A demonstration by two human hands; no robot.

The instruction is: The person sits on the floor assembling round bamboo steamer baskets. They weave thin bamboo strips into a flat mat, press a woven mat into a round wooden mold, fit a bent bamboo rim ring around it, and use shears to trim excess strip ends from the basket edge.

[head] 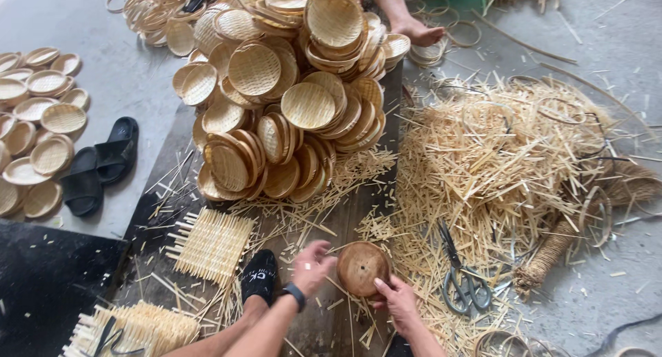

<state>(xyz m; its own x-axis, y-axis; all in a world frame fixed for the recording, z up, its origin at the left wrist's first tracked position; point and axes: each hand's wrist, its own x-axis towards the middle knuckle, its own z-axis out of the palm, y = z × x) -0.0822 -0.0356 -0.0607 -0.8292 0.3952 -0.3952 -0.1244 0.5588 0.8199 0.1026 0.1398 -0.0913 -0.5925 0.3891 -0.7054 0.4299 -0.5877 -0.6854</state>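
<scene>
A round brown wooden mould (pixel 363 267) sits on the dark plank near the bottom centre. My left hand (pixel 312 266) grips its left edge, a black band on that wrist. Holding the lower right rim is my right hand (pixel 396 300), fingers curled on it. Bamboo strips lie scattered around the mould. A flat square woven bamboo mat (pixel 211 244) lies to the left of my hands. My foot in a black sock (pixel 259 275) rests beside my left hand.
A big heap of round woven bamboo trays (pixel 289 95) fills the upper middle, with more trays (pixel 38 122) at left. Black sandals (pixel 100 165) lie left. Scissors (pixel 460 278) rest by a pile of bamboo offcuts (pixel 496 164). Another person's bare foot (pixel 417 31) shows at top.
</scene>
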